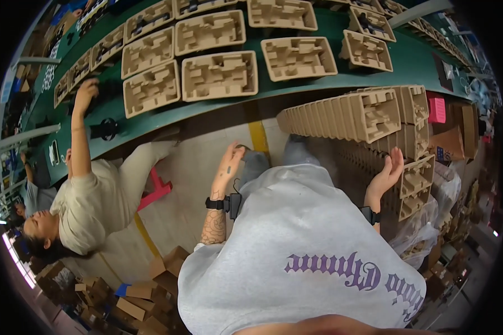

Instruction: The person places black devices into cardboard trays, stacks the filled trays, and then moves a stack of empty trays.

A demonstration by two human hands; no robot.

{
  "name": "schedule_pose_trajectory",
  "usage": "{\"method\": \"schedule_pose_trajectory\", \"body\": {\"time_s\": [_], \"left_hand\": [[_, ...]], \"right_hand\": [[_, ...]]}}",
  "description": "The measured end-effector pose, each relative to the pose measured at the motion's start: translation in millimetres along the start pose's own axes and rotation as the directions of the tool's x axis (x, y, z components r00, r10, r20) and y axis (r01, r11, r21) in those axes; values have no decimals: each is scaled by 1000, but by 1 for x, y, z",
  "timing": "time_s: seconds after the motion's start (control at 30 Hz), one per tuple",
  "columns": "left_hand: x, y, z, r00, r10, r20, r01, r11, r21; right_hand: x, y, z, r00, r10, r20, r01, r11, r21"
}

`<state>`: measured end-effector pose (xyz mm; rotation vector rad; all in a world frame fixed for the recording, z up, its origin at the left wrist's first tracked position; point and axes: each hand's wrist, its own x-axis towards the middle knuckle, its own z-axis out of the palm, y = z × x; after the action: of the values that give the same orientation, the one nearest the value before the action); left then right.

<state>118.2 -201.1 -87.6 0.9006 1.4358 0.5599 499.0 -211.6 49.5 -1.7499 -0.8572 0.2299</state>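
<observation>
My left hand (227, 168) hangs over the floor in front of my body, fingers loosely extended and holding nothing. Beside a nested stack of brown moulded-pulp trays (369, 117) is my right hand (388, 174), its fingers stretched out with nothing in them. It lies close to the lower trays (417, 180) of a neighbouring stack; whether it touches them I cannot tell. On the green workbench (229, 109) stand rows of similar trays. The front ones, such as one tray (221, 75) and another tray (299, 58), show bare moulded compartments, while some farther back hold dark parts.
A co-worker (95, 206) on the left reaches over the bench, near a black round part (107, 129). A pink stool (155, 190) stands beside that person. Cardboard boxes (145, 296) lie behind on the left. Clear plastic bags (419, 231) and a pink bin (436, 107) flank the stacks.
</observation>
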Motion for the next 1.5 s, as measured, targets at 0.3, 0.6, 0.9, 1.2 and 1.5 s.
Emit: {"method": "schedule_pose_trajectory", "body": {"time_s": [0.3, 0.6, 0.9, 1.2, 1.5], "left_hand": [[-129, 109, -80, 857, 430, -285, -484, 862, -152], [-242, 255, -67, 86, 993, 83, -717, 120, -686], [-206, 270, -65, 33, 972, 232, -482, 219, -848], [-186, 292, 17, 273, 958, 87, -404, 197, -893], [-134, 302, 101, 181, 983, 22, -447, 102, -889]], "right_hand": [[-66, -98, 64, 363, 21, 931, -297, 950, 94], [-107, 64, 18, 465, 698, 545, -811, 583, -54], [-38, 124, -16, 422, 868, 262, -752, 173, 636], [-30, 184, -18, 460, 654, 601, -795, 3, 606], [-38, 206, -16, 383, 729, 567, -889, 125, 441]]}}
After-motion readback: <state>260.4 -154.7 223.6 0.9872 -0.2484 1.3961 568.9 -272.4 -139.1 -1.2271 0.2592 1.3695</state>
